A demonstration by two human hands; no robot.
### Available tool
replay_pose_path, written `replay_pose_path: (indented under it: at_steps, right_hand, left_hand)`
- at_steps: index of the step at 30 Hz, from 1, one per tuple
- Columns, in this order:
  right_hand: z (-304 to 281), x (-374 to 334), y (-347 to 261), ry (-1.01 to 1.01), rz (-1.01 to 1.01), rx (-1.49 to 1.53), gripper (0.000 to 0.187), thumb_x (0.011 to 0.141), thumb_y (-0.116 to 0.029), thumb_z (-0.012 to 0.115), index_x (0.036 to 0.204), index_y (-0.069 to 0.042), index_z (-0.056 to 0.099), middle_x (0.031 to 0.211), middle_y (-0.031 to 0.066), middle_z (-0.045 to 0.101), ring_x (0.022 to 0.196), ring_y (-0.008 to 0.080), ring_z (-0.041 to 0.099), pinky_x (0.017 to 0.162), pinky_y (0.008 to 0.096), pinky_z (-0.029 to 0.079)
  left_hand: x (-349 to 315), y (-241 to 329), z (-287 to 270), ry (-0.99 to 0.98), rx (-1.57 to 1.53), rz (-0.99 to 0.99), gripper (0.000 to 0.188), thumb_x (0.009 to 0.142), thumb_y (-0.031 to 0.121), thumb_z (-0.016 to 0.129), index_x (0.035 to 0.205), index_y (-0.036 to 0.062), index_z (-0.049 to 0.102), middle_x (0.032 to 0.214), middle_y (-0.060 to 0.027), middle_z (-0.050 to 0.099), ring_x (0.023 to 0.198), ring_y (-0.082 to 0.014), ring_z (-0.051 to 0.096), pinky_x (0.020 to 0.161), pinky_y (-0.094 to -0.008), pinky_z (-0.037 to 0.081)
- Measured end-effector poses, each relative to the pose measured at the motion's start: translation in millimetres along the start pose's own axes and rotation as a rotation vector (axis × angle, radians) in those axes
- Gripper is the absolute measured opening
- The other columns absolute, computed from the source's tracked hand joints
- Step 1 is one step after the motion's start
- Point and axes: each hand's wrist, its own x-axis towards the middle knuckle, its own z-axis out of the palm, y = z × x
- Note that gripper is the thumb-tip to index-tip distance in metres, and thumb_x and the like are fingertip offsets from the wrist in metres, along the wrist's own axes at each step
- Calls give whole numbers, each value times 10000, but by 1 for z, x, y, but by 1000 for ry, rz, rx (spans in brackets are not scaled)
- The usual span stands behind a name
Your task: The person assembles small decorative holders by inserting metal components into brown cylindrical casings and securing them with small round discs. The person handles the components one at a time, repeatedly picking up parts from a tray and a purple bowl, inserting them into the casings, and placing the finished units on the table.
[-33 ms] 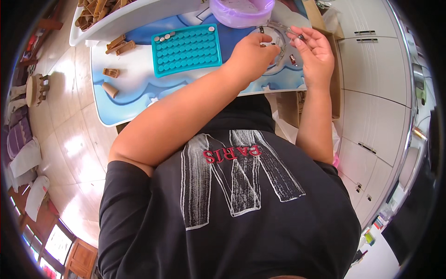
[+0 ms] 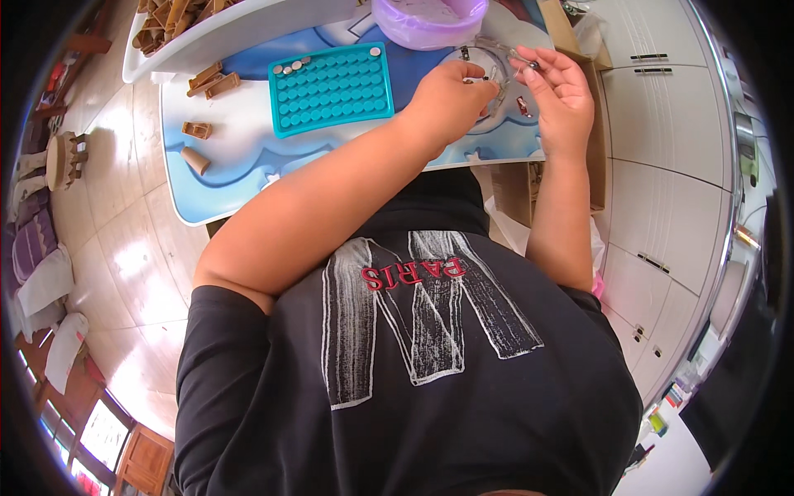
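Observation:
My left hand (image 2: 451,97) is closed in a pinch over a clear, ring-shaped strand (image 2: 501,97) on the table; what its fingertips hold is hidden. Facing it, my right hand (image 2: 565,101) has a small dark shiny piece (image 2: 533,65) between thumb and forefinger, with the other fingers loosely curled. Clear thin material runs from that piece toward the left hand. Below the fingers lies a small reddish-brown shiny piece (image 2: 523,106). Another small dark piece (image 2: 465,53) sits beyond my left hand. A teal tray (image 2: 333,128) of round wells stands to the left, with several silvery discs (image 2: 289,68) along its far edge.
Brown hollow pieces (image 2: 217,85) lie on the blue-and-white table (image 2: 236,178) at left, with more in a white bin (image 2: 248,35) behind. A translucent purple basin (image 2: 397,37) stands at the far edge. Cardboard (image 2: 571,37) and white cabinets (image 2: 662,107) border the right.

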Motion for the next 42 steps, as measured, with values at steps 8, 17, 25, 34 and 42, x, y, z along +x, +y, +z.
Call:
replay_pose_path:
  at_steps: [8, 17, 25, 34, 42]
  right_hand:
    - [-10, 1, 8, -9, -36, -198, 314, 840, 3, 583, 1144, 6, 504, 1081, 92, 621, 858, 79, 535, 731, 185, 417]
    - [2, -16, -21, -100, 121, -178, 379, 817, 18, 594, 1181, 4, 490, 1019, 77, 640, 848, 89, 536, 765, 214, 429]
    - [45, -39, -44, -386, 26, -289, 468, 767, 40, 618, 1214, -55, 518, 956, 50, 677, 680, 71, 510, 645, 209, 443]
    - [98, -42, -33, -568, 56, -54, 416, 813, 68, 565, 1212, -36, 508, 975, 78, 668, 821, 92, 615, 705, 217, 487]
    - [120, -40, -32, -575, 109, 180, 413, 836, 84, 535, 1234, 2, 462, 1027, 125, 638, 902, 119, 594, 793, 228, 472]
  left_hand:
    - [3, 3, -3, -133, -54, -158, 222, 821, 196, 617, 938, 8, 602, 656, 12, 493, 470, -43, 336, 395, -225, 223]
    - [-19, -2, -18, -37, -19, -30, 239, 830, 192, 619, 983, 8, 622, 713, 6, 520, 486, -45, 352, 414, -213, 253]
    - [-66, 20, -65, -151, 20, -118, 273, 876, 248, 602, 1036, 29, 632, 839, -2, 614, 510, -7, 355, 433, -164, 247]
    - [-98, -4, -113, -230, -446, -212, 190, 917, 227, 534, 947, 44, 574, 850, -20, 605, 442, -9, 310, 374, -168, 214]
    - [-106, -12, -128, -401, -841, -234, 139, 925, 183, 519, 863, 59, 529, 809, -4, 541, 426, -12, 278, 367, -159, 205]
